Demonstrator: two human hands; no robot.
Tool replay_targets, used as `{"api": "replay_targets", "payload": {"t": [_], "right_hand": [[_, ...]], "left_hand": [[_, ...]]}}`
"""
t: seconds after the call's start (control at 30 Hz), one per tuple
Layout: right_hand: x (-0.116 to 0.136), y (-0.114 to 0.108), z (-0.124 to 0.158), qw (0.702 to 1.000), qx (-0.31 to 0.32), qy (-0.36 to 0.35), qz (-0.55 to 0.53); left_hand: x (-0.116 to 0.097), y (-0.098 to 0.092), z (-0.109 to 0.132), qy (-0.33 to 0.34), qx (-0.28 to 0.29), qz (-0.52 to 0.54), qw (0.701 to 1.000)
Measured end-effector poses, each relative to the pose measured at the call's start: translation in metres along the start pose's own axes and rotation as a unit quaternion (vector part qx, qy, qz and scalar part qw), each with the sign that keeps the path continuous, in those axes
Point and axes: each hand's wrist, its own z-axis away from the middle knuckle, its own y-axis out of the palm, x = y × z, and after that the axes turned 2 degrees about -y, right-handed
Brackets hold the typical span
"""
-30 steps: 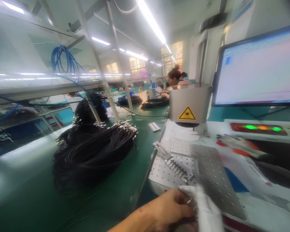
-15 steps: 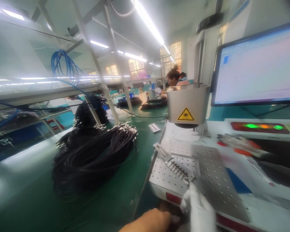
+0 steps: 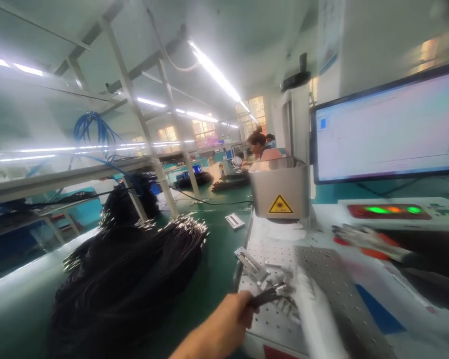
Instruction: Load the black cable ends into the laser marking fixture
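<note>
Bare, my left hand [image 3: 229,316] is closed round a short bunch of black cables [image 3: 263,297] whose metal ends point right, over the perforated metal plate [image 3: 272,329]. My right hand [image 3: 308,299], in a white glove, is smeared by motion beside those ends; its fingers cannot be made out. A slotted metal fixture [image 3: 251,264] lies at an angle on the plate, its lower part partly hidden by the cable ends and the glove. Behind the plate stands the machine head [image 3: 280,187] with a yellow warning triangle.
Large coils of black cable [image 3: 134,294] lie on the green table [image 3: 219,269] at left. A small metal block [image 3: 234,221] sits near the machine. At right are a monitor [image 3: 388,129], a lit panel [image 3: 388,211] and gloves [image 3: 370,242]. A person [image 3: 257,144] sits beyond.
My left hand has risen from the bottom edge to the plate, and the cable bunch now shows in it. My right hand has moved up slightly beside the fixture. The view has tilted upward.
</note>
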Motion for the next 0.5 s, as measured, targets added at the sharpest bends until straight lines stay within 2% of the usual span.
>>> {"api": "replay_targets", "payload": {"t": [0.07, 0.13, 0.2, 0.27, 0.3, 0.37, 0.43, 0.5], "right_hand": [[-0.024, -0.022, -0.013, 0.989, 0.015, -0.105, 0.101], [-0.051, -0.041, -0.017, 0.953, 0.002, -0.211, 0.217], [-0.075, -0.052, -0.016, 0.893, 0.021, -0.314, 0.323], [-0.094, -0.053, -0.013, 0.82, 0.047, -0.401, 0.405], [-0.102, -0.051, -0.011, 0.789, 0.055, -0.432, 0.433], [-0.115, -0.044, -0.008, 0.752, 0.059, -0.459, 0.469], [-0.125, -0.039, -0.004, 0.736, 0.055, -0.472, 0.482], [-0.133, -0.036, 0.001, 0.735, 0.054, -0.474, 0.482]], "left_hand": [[0.022, 0.026, -0.014, -0.046, -0.046, 0.108, 0.992], [0.034, 0.045, -0.026, -0.067, -0.081, 0.171, 0.98], [0.038, 0.054, -0.035, -0.072, -0.089, 0.217, 0.969], [0.036, 0.055, -0.039, -0.082, -0.083, 0.236, 0.965], [0.035, 0.055, -0.041, -0.092, -0.08, 0.238, 0.964], [0.031, 0.054, -0.041, -0.114, -0.082, 0.228, 0.963], [0.027, 0.055, -0.04, -0.138, -0.098, 0.213, 0.962], [0.023, 0.057, -0.038, -0.155, -0.12, 0.189, 0.962]]}}
